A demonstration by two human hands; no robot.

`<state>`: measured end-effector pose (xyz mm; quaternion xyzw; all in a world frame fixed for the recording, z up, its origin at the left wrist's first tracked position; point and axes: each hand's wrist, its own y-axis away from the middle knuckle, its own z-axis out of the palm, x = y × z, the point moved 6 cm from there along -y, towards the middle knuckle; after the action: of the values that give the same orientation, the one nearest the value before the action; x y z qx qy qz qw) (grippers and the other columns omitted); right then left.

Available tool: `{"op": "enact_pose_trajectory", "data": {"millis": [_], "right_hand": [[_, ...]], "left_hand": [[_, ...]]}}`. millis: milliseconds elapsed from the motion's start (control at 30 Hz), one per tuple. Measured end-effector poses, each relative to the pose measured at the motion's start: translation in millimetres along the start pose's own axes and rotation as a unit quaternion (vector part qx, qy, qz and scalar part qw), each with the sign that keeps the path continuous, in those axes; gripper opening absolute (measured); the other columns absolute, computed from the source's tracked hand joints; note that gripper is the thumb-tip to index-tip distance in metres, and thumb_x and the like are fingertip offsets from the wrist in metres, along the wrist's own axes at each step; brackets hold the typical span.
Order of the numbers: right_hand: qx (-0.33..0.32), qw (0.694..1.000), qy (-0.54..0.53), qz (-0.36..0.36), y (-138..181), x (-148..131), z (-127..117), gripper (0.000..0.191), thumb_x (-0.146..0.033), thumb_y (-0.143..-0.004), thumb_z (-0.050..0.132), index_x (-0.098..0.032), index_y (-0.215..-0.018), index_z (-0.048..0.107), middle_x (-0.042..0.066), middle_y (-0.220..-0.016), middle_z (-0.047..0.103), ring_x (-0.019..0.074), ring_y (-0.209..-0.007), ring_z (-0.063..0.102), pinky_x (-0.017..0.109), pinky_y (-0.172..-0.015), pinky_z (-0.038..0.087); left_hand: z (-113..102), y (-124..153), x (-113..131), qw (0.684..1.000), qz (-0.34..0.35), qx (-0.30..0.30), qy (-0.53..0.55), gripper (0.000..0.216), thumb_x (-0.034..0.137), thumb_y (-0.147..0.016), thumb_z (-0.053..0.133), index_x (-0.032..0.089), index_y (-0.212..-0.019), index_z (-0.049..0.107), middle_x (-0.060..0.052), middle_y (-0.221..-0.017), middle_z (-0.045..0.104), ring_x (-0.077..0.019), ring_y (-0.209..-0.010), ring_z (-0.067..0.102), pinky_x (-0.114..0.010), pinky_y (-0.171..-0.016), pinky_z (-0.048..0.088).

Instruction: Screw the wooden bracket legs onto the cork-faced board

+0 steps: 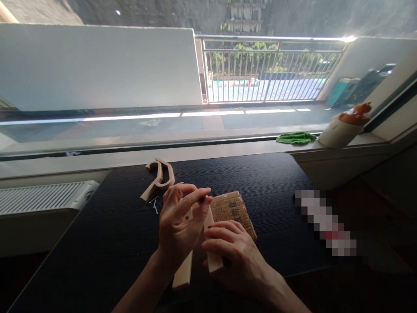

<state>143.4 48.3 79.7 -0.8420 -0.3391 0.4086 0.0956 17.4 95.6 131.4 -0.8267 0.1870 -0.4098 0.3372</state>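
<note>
My left hand (180,219) is closed in a pinch, with a small dark piece (202,199) between thumb and index finger. The pinch sits at the far end of a pale wooden strip (215,261). My right hand (239,250) is wrapped around that strip from the right, fingers over its top face. A second wooden strip (182,276), with a dark hole near its far end, lies partly hidden beneath my left hand. Beyond my right hand lies a corrugated cardboard piece (230,206) dotted with small holes and dark writing.
Curved wooden pieces (166,174) and several metal screws (155,206) lie at the back left of the black table (260,178). A green cloth (296,138) and a white container (340,130) stand on the windowsill. A radiator (48,198) is at left; a pixelated object (325,221) lies at right.
</note>
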Motion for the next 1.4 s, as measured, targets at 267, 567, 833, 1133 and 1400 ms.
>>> {"op": "enact_pose_trajectory", "data": {"millis": [267, 567, 833, 1133, 1400], "right_hand": [[0.006, 1.0, 0.001, 0.0, 2, 2, 1, 0.022, -0.028, -0.079, 0.061, -0.023, -0.101, 0.063, 0.001, -0.113, 0.064, 0.018, -0.111, 0.052, 0.034, -0.095, 0.038], [0.007, 1.0, 0.004, 0.0, 0, 0, 0, 0.021, -0.026, -0.079, 0.06, -0.023, -0.1, 0.064, 0.002, -0.11, 0.066, 0.0189, -0.11, 0.053, 0.035, -0.094, 0.039], [0.004, 1.0, 0.003, -0.002, 0, 0, -1, 0.023, -0.027, -0.078, 0.062, -0.023, -0.101, 0.064, 0.002, -0.11, 0.066, 0.0191, -0.109, 0.054, 0.035, -0.094, 0.039], [0.008, 1.0, 0.004, 0.0, 0, 1, -1, 0.024, -0.026, -0.077, 0.063, -0.024, -0.101, 0.064, 0.002, -0.11, 0.066, 0.0191, -0.11, 0.053, 0.035, -0.094, 0.04], [0.006, 1.0, 0.001, 0.0, 0, 0, -1, 0.026, -0.024, -0.077, 0.063, -0.024, -0.102, 0.064, 0.002, -0.11, 0.066, 0.0198, -0.11, 0.053, 0.035, -0.095, 0.04]], "left_hand": [[0, -7, 4, 0.997, 0.044, -0.064, 0.02, 0.04, 0.006, -0.082, 0.056, 0.025, -0.117, 0.06, -0.002, -0.096, 0.063, -0.0178, -0.09, 0.058, -0.044, -0.096, 0.042], [-3, -4, 1, 1.0, 0.018, -0.022, -0.004, 0.031, 0.012, -0.077, 0.066, 0.027, -0.104, 0.066, -0.002, -0.089, 0.056, -0.0165, -0.085, 0.055, -0.033, -0.075, 0.048], [-7, 1, -13, 0.999, -0.04, 0.024, 0.012, 0.037, 0.015, -0.074, 0.071, 0.023, -0.108, 0.059, -0.001, -0.093, 0.059, -0.0158, -0.086, 0.058, -0.032, -0.08, 0.05], [-5, -1, -12, 0.999, -0.012, -0.02, 0.032, 0.026, 0.012, -0.08, 0.062, 0.022, -0.104, 0.06, -0.004, -0.099, 0.062, -0.0189, -0.095, 0.059, -0.041, -0.09, 0.047], [-6, -2, -8, 1.0, 0.0, 0.019, 0.023, 0.031, 0.013, -0.073, 0.071, 0.025, -0.101, 0.063, -0.001, -0.09, 0.058, -0.0163, -0.087, 0.058, -0.032, -0.076, 0.049]]}}
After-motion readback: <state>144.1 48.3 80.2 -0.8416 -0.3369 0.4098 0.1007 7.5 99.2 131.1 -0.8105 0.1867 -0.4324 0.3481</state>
